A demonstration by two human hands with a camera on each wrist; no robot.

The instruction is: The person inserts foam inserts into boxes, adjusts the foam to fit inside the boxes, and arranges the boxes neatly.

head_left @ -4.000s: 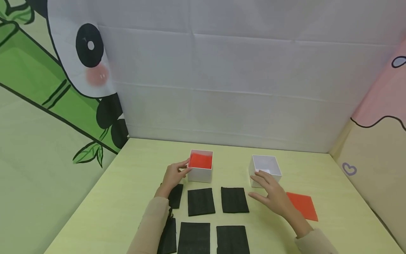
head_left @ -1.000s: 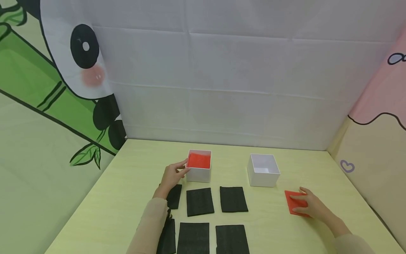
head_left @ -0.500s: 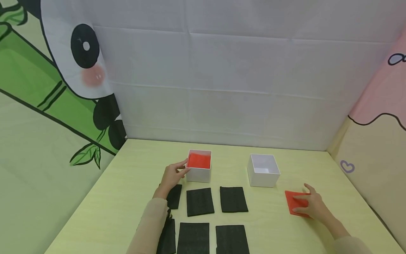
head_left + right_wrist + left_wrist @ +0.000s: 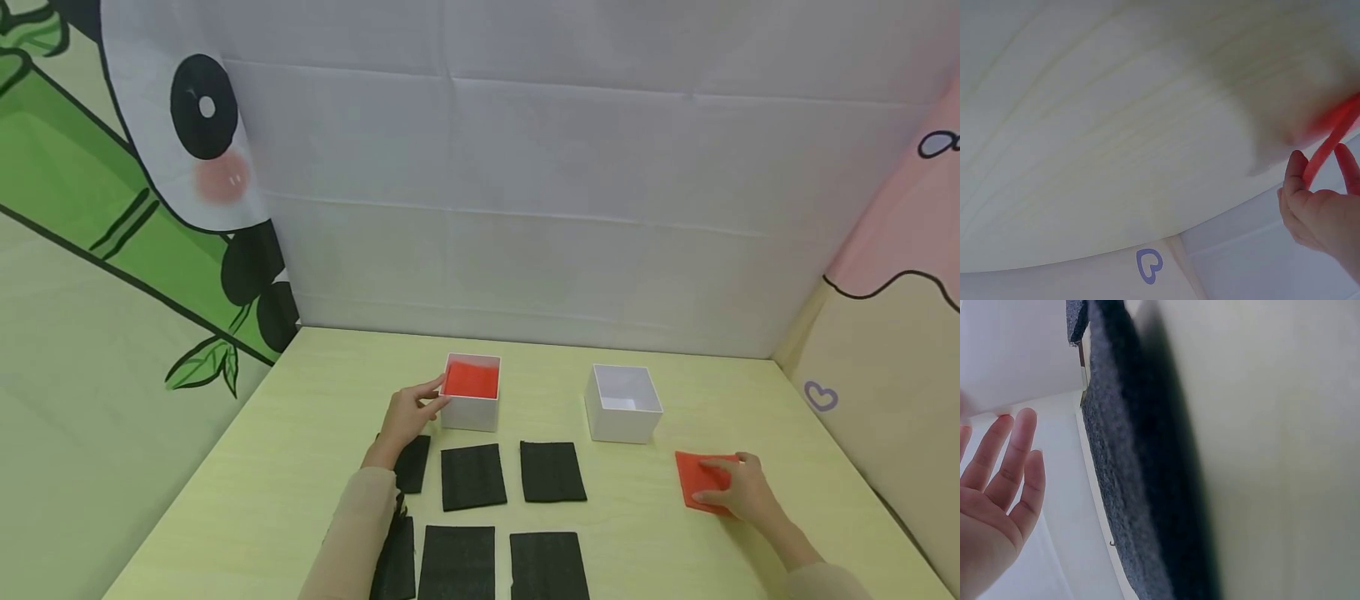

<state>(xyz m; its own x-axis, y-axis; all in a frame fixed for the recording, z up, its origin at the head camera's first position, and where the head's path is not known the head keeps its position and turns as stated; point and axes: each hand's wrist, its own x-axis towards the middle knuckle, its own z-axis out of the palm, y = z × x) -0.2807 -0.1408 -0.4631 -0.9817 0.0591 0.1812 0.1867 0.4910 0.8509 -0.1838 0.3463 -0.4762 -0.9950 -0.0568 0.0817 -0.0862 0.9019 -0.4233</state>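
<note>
My left hand (image 4: 406, 418) touches the left side and near corner of a white box (image 4: 469, 413), its fingers fairly straight. Inside that box lies a red cloth (image 4: 471, 380). In the left wrist view, the left hand (image 4: 1000, 487) shows extended fingers. My right hand (image 4: 742, 490) pinches the right part of another red cloth square (image 4: 696, 479) at the right of the table. The right wrist view has this red cloth (image 4: 1330, 140) between the fingers of the right hand (image 4: 1319, 212), its edge raised off the surface. A second white box (image 4: 622, 423) stands between the hands, with nothing visible inside.
Several black cloth squares lie in two rows in front of the boxes, among them one nearer the middle (image 4: 474, 477) and one on its right (image 4: 553, 472). My left forearm covers part of the leftmost ones. A white curtain (image 4: 525, 208) rises behind the pale table (image 4: 330, 367).
My right hand has moved from beside the right box to the red cloth on the right. Over the last half second its fingers have drawn together on the cloth. The left hand stays at its box.
</note>
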